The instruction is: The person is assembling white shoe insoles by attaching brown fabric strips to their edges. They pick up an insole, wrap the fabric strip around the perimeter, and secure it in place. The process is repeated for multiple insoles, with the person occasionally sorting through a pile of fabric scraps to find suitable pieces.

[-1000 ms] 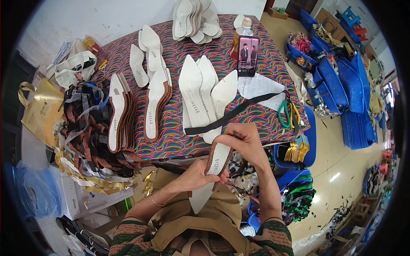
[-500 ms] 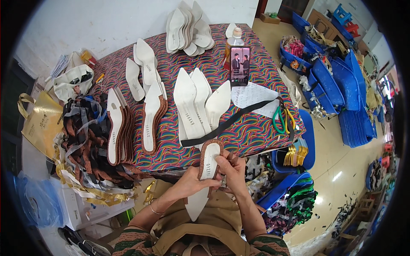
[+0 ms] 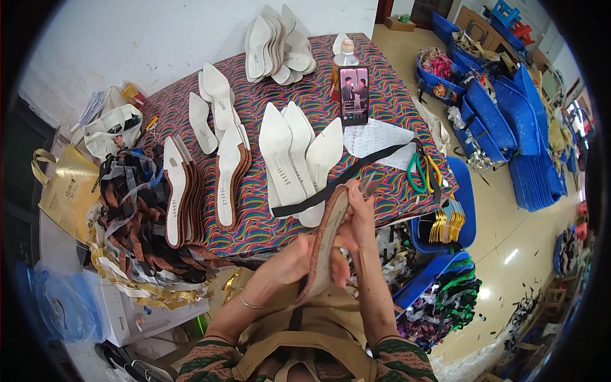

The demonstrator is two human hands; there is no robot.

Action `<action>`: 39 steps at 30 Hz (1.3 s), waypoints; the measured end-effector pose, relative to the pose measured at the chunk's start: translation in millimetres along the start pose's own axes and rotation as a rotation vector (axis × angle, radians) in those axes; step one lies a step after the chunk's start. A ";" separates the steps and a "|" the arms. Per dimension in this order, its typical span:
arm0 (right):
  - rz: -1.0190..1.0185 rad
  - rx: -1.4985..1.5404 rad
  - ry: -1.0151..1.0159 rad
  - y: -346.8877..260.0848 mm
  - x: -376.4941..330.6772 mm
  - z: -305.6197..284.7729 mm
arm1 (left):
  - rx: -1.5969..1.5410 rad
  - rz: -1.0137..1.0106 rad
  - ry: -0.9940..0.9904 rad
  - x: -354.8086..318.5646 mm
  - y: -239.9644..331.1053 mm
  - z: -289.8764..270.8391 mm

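A shoe insole [image 3: 323,245] with a glittery brown edge strip is tilted on its side in front of me, above my lap. My right hand [image 3: 361,223] is closed around its upper end. Near those fingertips is a small, dark, partly shiny piece that I cannot make out. My left hand [image 3: 289,262], a little blurred, is closed on the insole's middle, and some fingers show beyond its far side. Ahead on the table, a black strap [image 3: 318,202] lies across white pointed insoles [image 3: 280,159]. Brown-edged insoles stand in two stacks [image 3: 177,197] [image 3: 227,184] to the left.
A patterned cloth covers the table [image 3: 254,239]. On it are a phone [image 3: 354,95], a bottle [image 3: 345,54], a paper sheet [image 3: 375,143], green-and-yellow-handled scissors [image 3: 417,175] and more white insoles [image 3: 267,51]. Strips [image 3: 130,216] hang at the left; blue bins [image 3: 468,210] stand right.
The insole has been turned from face-up onto its side and raised slightly. My right hand has moved up to its upper end; my left hand stays lower on it.
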State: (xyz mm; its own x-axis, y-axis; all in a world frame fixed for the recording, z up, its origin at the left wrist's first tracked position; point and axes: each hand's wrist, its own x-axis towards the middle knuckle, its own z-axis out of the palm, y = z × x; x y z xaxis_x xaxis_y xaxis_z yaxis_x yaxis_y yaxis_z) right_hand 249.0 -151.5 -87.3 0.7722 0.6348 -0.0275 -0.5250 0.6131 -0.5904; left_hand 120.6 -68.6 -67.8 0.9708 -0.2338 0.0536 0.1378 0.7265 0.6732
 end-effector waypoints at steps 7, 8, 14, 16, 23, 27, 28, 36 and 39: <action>-0.070 -0.240 0.003 -10.1 -9.7 0.6 | -0.086 -0.037 0.292 -10.6 -7.4 5.5; -0.066 -0.271 0.010 -9.5 -10.2 0.1 | -0.073 -0.016 0.309 -10.1 -8.0 6.1; -0.090 -0.380 0.038 -7.9 -13.6 -4.0 | 0.172 -0.158 0.434 -7.9 12.7 11.9; -0.087 -0.379 0.027 -2.0 -15.0 -5.8 | 0.090 -0.130 0.441 -3.9 13.7 4.4; -0.090 -0.528 0.014 3.6 -16.1 9.4 | 0.092 -0.101 0.459 2.4 2.9 -11.9; -0.077 -0.497 0.035 7.1 -9.8 3.3 | -0.007 -0.093 0.317 -0.3 7.0 -25.0; -0.074 -0.476 0.043 8.8 -7.7 -0.6 | -0.074 -0.089 0.257 -1.8 9.5 -26.5; -0.098 -0.271 0.284 -2.9 -4.7 -13.0 | 0.666 0.197 0.405 -42.7 23.1 -25.6; 0.016 -0.229 0.371 8.2 -12.9 -2.4 | 0.914 0.380 0.343 -44.0 27.8 -22.0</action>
State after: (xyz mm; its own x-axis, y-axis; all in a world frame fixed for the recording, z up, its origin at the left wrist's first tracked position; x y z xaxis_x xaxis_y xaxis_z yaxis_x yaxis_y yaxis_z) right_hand 235.6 -155.8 -93.7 0.8628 0.4057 -0.3015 -0.4773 0.4575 -0.7502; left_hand 86.1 -23.9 -67.7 0.9423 0.2077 0.2626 -0.2501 -0.0849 0.9645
